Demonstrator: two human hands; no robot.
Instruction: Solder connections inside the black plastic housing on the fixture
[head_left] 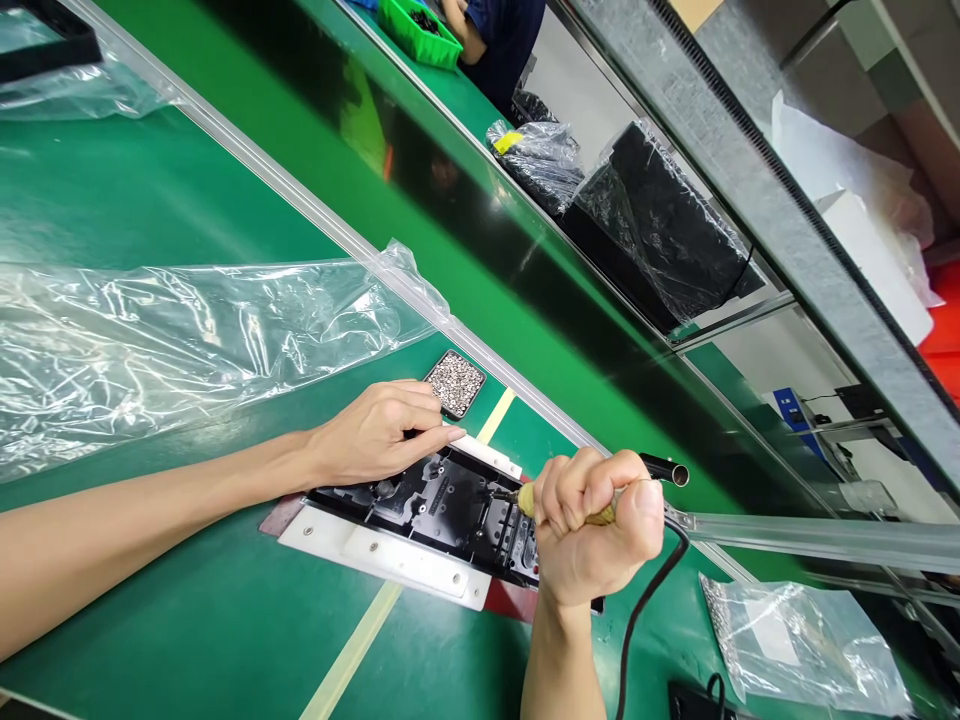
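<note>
My right hand [596,515] is wrapped round the yellowish handle of a soldering iron [527,499], whose black cord [643,610] hangs down from the hand. The iron's dark tip points left, low over a long black plastic housing [450,500]; I cannot tell whether it touches. White fixture strips [375,550] with screws lie along the housing. At its far left part my left hand [386,435] rests with curled fingers and the thumb stretched along the edge; what the fingers hold, if anything, is hidden. Just beyond them sits a small black tray [456,383] of tiny metal pieces.
Clear plastic sheeting [187,340] covers the green bench at left. A metal rail [315,220] runs behind the housing, with a green belt beyond. A bag of small metal parts [802,640] lies at right. Across the belt are wrapped black parts [660,220], a green bin [420,32] and another person.
</note>
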